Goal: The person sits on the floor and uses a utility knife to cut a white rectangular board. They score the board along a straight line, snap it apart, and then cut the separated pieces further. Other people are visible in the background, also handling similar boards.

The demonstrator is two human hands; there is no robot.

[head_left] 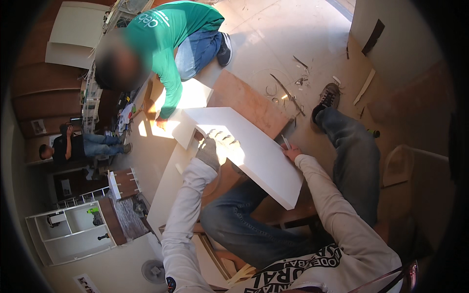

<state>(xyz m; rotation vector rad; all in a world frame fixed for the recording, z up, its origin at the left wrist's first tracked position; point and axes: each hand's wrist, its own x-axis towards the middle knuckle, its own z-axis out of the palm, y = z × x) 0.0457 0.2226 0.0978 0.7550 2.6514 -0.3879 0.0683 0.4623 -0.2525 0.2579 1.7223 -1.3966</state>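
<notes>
A long white board (259, 151) lies tilted in front of me, above my bent knee. My left hand (214, 149), in a grey work glove, is closed on the board's near edge, with sunlight across its fingers. At the far edge of the board is my bare right hand (292, 152), its fingers closed around a slim white pen-like stick (286, 141) that points up. Another white panel (181, 131) adjoins the board's left end. A co-worker in a green shirt (168, 46) crouches across from me, one hand (161, 123) down by that panel.
A brown wooden panel (249, 103) lies on the floor behind the board. Wood strips and scraps (290, 95) are scattered farther off. Another person (73, 144) stands at the left, near a white shelf unit (73, 229). A clear curved item (398, 166) is at the right.
</notes>
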